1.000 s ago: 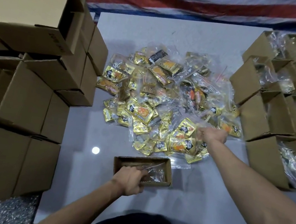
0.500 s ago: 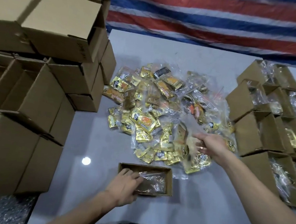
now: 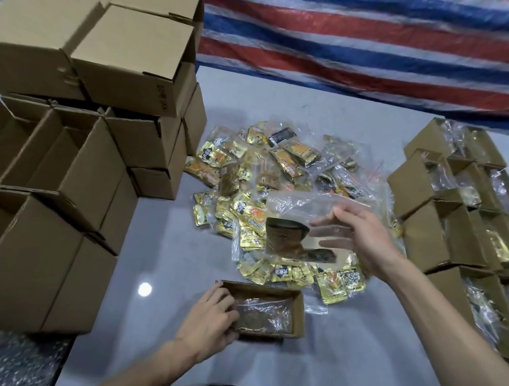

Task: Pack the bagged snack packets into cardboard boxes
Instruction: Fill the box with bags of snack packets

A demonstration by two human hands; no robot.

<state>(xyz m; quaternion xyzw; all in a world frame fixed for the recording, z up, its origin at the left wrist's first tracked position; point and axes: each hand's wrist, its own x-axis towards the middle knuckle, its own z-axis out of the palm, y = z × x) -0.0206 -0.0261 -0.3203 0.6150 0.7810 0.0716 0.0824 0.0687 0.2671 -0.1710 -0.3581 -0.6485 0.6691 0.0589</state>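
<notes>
Plainly, the right hand (image 3: 366,240) was the one carrying. Its grip pinched the right edge of a clear bag (image 3: 294,227) of dark snack packets, with fingers showing through the plastic. The bag hung in the air over the near edge of the pile (image 3: 282,170) of gold packets on the tabletop (image 3: 353,367). The left hand (image 3: 214,314) was at the open box (image 3: 299,312). Its grip wrapped the near-left corner, fingers over the left wall and thumb along the near wall, steadying it. One filled bag (image 3: 263,315) lay flat inside.

The coming move turned on one relation. The box sat nearer to the person than the held bag and a little to its left, with the pile's near edge between them. The box's long side ran left to right, and the bag was held much the same way, slightly tilted. So the bag probably needed only to come near and down, with little turning, to land on the one inside. The left hand was much nearer the box but was busy bracing it, so delivery fell to the right. Stacked boxes (image 3: 128,56) stood on the left, and filled boxes (image 3: 425,235) stood in rows on the right.
</notes>
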